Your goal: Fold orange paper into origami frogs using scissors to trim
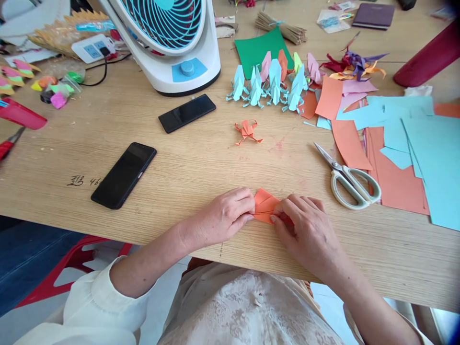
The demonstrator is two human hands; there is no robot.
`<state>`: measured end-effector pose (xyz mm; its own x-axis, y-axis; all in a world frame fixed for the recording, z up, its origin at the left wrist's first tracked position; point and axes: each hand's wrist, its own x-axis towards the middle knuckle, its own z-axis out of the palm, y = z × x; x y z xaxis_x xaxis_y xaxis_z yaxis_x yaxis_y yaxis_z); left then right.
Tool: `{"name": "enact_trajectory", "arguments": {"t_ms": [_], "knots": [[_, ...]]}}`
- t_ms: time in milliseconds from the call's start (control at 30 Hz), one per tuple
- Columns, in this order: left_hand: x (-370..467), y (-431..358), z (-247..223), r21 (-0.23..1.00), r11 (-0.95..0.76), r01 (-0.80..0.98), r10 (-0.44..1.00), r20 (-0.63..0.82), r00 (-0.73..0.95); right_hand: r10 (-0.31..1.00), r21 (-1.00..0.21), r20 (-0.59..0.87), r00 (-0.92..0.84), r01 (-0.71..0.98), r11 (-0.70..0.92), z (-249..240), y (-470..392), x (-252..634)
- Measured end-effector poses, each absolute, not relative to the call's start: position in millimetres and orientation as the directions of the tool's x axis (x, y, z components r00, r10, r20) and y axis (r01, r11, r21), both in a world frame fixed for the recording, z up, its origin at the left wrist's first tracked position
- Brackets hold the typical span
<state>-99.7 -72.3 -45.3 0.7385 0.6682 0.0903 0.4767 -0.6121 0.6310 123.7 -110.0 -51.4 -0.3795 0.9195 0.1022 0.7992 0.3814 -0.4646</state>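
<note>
Near the table's front edge, a small folded piece of orange paper (265, 205) lies between my two hands, with crease lines across it. My left hand (232, 213) pinches its left end between thumb and fingers. At the right end, my right hand (305, 227) grips the paper, its thumb on the near edge and its fingers curled over. Beyond them stands a small folded orange figure (247, 132) with thin legs. A pair of scissors (354, 184) with pale handles lies partly open to the right of my right hand.
Two black phones (124, 176) (187, 113) lie at the left, below a white fan (179, 52). Light blue folded figures (275, 81) stand in a row by a green sheet (264, 48). Blue and orange paper sheets (438, 163) cover the right side, near a dark red cylinder (427, 55).
</note>
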Motion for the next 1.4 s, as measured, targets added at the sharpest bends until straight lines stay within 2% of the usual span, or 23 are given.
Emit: {"name": "enact_trajectory", "arguments": {"t_ms": [300,567,867,1067,1233,1400], "knots": [[-86,-81,-48,0.528,-0.615,0.585,0.741,0.135,0.657,0.921,-0.462,0.108,-0.375,0.801,0.38,-53,-110,123],[-84,-84,-49,0.535,-0.612,0.582,0.741,0.129,0.659,0.918,-0.485,0.096,-0.385,0.787,0.381,-50,-111,124],[-93,-84,-45,0.555,-0.633,0.539,0.695,0.1,0.712,0.912,-0.574,0.101,-0.397,0.726,0.379,-50,-108,130],[-94,-86,-46,0.516,-0.655,0.552,0.693,0.118,0.711,0.909,-0.632,0.13,-0.396,0.674,0.384,-51,-111,137],[-88,-89,-48,0.487,-0.631,0.604,0.735,0.128,0.666,0.887,-0.651,0.123,-0.445,0.639,0.41,-53,-109,144],[-75,-92,-54,0.435,-0.557,0.707,0.822,0.169,0.544,0.865,-0.599,0.134,-0.484,0.656,0.46,-55,-106,148]]}}
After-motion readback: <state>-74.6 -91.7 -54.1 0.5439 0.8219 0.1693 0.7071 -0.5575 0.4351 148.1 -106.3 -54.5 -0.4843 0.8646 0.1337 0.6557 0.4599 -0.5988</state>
